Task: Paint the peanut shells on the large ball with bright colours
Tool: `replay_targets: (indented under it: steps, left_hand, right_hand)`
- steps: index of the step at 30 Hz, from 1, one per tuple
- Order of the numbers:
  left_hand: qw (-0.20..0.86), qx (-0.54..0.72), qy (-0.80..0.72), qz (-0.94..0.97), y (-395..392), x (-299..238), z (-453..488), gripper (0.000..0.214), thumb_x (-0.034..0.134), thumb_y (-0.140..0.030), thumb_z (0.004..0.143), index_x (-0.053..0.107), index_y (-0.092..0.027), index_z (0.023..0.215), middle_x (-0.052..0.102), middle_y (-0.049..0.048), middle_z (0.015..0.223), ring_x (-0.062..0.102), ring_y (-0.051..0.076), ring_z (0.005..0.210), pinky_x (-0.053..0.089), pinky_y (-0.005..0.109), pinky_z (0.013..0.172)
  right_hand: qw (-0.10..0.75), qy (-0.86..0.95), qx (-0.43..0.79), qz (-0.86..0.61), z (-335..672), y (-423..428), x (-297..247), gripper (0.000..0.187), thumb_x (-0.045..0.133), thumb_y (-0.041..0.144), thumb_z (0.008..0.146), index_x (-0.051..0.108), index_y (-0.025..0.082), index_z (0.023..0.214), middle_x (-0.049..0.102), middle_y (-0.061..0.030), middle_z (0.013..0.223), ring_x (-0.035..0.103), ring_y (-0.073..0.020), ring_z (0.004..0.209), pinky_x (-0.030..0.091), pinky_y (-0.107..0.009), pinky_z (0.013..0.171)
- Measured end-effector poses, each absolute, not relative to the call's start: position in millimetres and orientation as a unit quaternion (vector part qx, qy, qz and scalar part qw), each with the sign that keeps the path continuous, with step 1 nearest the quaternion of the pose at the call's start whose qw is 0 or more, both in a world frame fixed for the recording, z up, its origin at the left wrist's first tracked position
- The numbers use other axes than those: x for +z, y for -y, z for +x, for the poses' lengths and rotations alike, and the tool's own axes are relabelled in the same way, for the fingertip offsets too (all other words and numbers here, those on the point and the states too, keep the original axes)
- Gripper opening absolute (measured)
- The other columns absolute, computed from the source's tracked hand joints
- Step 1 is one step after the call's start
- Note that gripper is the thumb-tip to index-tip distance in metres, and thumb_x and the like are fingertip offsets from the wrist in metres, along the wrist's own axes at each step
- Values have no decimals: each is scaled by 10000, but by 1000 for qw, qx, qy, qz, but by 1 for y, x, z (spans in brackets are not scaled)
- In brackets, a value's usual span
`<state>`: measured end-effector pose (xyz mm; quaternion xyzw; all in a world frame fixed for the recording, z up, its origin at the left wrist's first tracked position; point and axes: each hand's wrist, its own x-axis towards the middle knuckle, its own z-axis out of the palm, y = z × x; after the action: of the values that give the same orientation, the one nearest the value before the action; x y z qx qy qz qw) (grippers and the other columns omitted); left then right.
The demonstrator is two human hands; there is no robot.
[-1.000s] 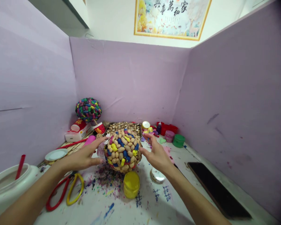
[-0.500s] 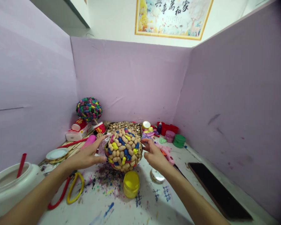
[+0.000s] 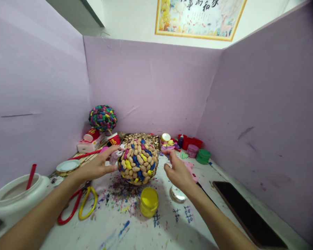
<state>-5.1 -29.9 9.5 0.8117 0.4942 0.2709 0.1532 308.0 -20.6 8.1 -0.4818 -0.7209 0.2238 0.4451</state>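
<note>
A ball covered in peanuts (image 3: pixel 135 163), some painted blue, yellow or magenta, sits on the table between my hands. My left hand (image 3: pixel 99 166) is at its left side, with a crumpled pale tissue (image 3: pixel 116 157) held in the fingers against the ball; its other fingertips are partly hidden. To the right, my right hand (image 3: pixel 176 170) is apart from the ball, fingers extended with nothing in them. In front of the ball stands an open jar of yellow paint (image 3: pixel 149 203), and a round silvery lid (image 3: pixel 177 193) lies nearby.
Red-and-yellow-handled pliers (image 3: pixel 79 205) and a white pot (image 3: pixel 21 198) are at left. A tray of peanut shells (image 3: pixel 143 137) and a multicoloured ball (image 3: pixel 103 118) stand behind. Green paint jar (image 3: pixel 203 157) and dark phone-like slab (image 3: pixel 247 211) are at right. Purple panels (image 3: pixel 151 86) enclose three sides.
My right hand has come away from the ball's right side, leaving a gap. The ball has turned slightly, and my left hand stays beside it. The whole view has shifted a little.
</note>
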Motion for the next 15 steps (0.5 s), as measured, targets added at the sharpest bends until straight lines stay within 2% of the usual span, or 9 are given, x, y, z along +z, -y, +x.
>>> replay_targets:
  steps: [4, 7, 9, 11, 13, 15]
  left_hand:
    - [103, 250, -475, 837, 36, 17, -1, 653, 551, -476, 846, 309, -218, 1395, 370, 123, 1471, 367, 308, 1326, 339, 443, 1068]
    - [87, 244, -461, 849, 40, 21, 2, 633, 539, -466, 858, 315, -218, 1395, 377, 118, 1469, 365, 302, 1329, 330, 441, 1077]
    - [86, 239, -460, 851, 42, 23, 4, 633, 535, -464, 861, 315, -212, 1398, 378, 119, 1471, 358, 296, 1336, 325, 437, 1084]
    - [85, 232, -470, 847, 43, 23, 5, 641, 534, -462, 861, 311, -206, 1405, 367, 123, 1479, 347, 293, 1345, 314, 439, 1093]
    - [80, 227, -477, 845, 43, 23, 6, 645, 532, -459, 863, 306, -205, 1411, 351, 125, 1489, 334, 292, 1353, 298, 449, 1102]
    - [75, 223, -473, 849, 43, 22, 6, 632, 524, -463, 869, 310, -212, 1408, 346, 122, 1492, 324, 287, 1359, 286, 456, 1109]
  right_hand:
    - [509, 696, 166, -478, 328, 40, 47, 231, 464, 296, 866, 567, 194, 1046, 698, -83, 874, 679, -234, 797, 531, -353, 652]
    - [570, 687, 176, -415, 342, 64, 71, 232, 507, 393, 885, 616, 218, 989, 720, -70, 907, 697, -205, 827, 550, -293, 647]
    - [582, 695, 177, -384, 348, 80, 81, 220, 507, 389, 898, 651, 234, 956, 730, -39, 793, 703, -178, 745, 551, -266, 630]
    - [566, 721, 145, -373, 348, 93, 85, 210, 520, 362, 897, 684, 236, 864, 712, -19, 689, 681, -156, 655, 530, -240, 578]
    - [534, 757, 131, -352, 342, 100, 86, 315, 503, 356, 901, 669, 211, 677, 712, -36, 711, 665, -150, 656, 504, -229, 560]
    - [452, 802, 149, -362, 332, 102, 82, 382, 468, 352, 911, 637, 188, 610, 702, -45, 712, 624, -137, 604, 457, -228, 520]
